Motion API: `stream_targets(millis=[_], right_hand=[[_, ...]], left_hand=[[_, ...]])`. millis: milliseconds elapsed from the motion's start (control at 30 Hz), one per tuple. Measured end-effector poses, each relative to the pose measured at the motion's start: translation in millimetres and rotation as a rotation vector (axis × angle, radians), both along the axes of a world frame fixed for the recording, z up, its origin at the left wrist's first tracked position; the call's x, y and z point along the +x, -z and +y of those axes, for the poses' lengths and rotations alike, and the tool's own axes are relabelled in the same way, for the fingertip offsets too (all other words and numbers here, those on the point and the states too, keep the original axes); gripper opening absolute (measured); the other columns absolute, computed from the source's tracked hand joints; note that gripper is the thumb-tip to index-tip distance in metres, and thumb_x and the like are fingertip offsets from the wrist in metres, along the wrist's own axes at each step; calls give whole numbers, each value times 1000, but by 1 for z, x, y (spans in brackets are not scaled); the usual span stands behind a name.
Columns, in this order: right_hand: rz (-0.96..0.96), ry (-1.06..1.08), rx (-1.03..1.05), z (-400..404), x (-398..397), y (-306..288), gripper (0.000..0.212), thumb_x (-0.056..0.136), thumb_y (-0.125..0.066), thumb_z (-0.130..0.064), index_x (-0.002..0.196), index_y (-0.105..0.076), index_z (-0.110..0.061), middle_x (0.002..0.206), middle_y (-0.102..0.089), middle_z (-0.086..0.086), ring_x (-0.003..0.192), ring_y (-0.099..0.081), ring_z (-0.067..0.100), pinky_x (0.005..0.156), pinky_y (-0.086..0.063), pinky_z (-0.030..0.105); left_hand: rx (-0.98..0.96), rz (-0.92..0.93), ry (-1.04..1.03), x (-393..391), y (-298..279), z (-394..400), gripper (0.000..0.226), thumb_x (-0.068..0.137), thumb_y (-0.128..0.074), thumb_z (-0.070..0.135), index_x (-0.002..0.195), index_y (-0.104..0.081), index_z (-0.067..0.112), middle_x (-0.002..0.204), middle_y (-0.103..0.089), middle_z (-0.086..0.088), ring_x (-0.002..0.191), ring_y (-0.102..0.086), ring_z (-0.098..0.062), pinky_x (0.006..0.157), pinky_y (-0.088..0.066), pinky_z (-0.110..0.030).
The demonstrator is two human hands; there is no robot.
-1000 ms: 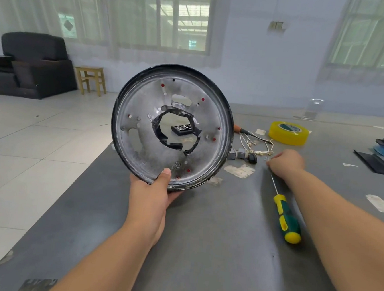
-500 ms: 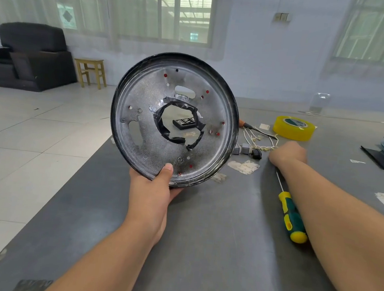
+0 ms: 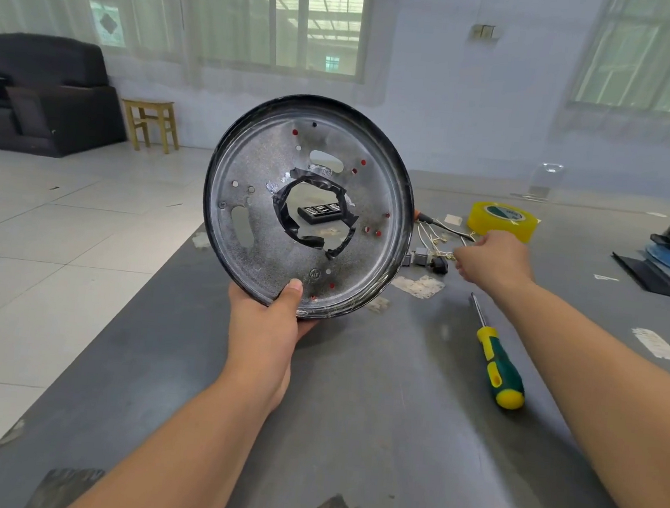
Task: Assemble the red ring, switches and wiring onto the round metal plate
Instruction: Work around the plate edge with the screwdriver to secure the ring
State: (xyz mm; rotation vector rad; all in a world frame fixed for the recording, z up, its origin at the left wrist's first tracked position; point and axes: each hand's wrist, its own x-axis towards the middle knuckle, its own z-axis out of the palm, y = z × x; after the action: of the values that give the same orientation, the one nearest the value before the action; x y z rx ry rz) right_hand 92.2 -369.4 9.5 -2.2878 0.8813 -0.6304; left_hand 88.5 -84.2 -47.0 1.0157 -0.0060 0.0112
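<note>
Since a moment ago, my right hand (image 3: 494, 260) has lifted a little and moved onto the wiring (image 3: 444, 239) on the table (image 3: 373, 399). Its fingers curl there, but I cannot tell if they grip yet. My left hand (image 3: 268, 321) holds the round metal plate (image 3: 309, 207) up by its bottom edge. I think I am fetching the wiring. Next I need a firm pinch, then bring it to the plate.
</note>
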Motion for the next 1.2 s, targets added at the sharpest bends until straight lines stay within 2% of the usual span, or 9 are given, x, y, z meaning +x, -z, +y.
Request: stream_targets(millis=[100,233,333,433,533,700,833,1067,1200], right_hand=[[-150,-124,-7,38,-26,-13,17,71,-65,-18,73,-71,-3,76,-73,17,78,-71,29,77,-59,49],[-304,-311,2,96,-57,-21,9,64,-70,-25,64,-65,-18,64,-71,-13,75,-66,4,62,-52,30],[-329,-420,-23,126,-65,-13,7,68,-72,-26,70,-65,-24,65,-70,-13,64,-65,2,60,-50,22],[-317,-542,-63,144,-65,5,8,76,-73,-21,78,-68,-27,66,-69,-11,65,-64,1,66,-49,15],[-285,-640,-195,149,-64,23,6,86,-71,-21,87,-71,-26,71,-67,-14,69,-62,4,72,-53,24],[-326,-666,-387,147,-60,38,7,91,-70,-29,98,-72,-27,79,-63,-18,72,-54,1,74,-53,31],[-315,-654,-490,147,-57,43,9,92,-70,-36,97,-74,-29,84,-71,-13,81,-61,10,82,-47,41],[-325,-658,-434,150,-60,45,11,92,-71,-35,99,-77,-29,89,-75,-10,87,-67,14,87,-48,45],[-334,-696,-361,149,-61,44,11,90,-74,-27,100,-79,-26,89,-76,-12,83,-67,8,84,-54,37]], left_hand=[[0,0,-2,-1,-1,1,44,102,-61,-1,139,-46,19,131,-69,-4,114,-72,-21,82,-65,-42],[7,10,-4,-2,-1,1,41,102,-62,-1,132,-47,22,130,-69,-4,111,-72,-21,84,-65,-46],[22,6,6,-5,-2,1,41,102,-62,-2,134,-47,19,130,-69,-6,111,-72,-23,86,-65,-48],[28,4,3,-6,-3,2,41,101,-62,-2,133,-45,17,129,-69,-8,111,-72,-24,82,-65,-45],[42,10,9,-6,-3,1,40,101,-62,-2,132,-44,16,127,-69,-10,108,-73,-25,78,-66,-42],[84,6,12,-6,-2,1,43,101,-63,-1,135,-43,12,127,-68,-14,109,-73,-30,81,-65,-48],[120,3,5,-5,0,1,42,100,-65,0,132,-44,15,125,-69,-12,106,-74,-29,78,-66,-46],[148,-2,11,-6,1,1,38,99,-67,1,128,-47,16,124,-70,-12,104,-76,-29,76,-66,-46],[187,-10,15,-6,0,0,40,99,-67,3,131,-47,18,123,-70,-8,104,-75,-27,76,-66,-45]])
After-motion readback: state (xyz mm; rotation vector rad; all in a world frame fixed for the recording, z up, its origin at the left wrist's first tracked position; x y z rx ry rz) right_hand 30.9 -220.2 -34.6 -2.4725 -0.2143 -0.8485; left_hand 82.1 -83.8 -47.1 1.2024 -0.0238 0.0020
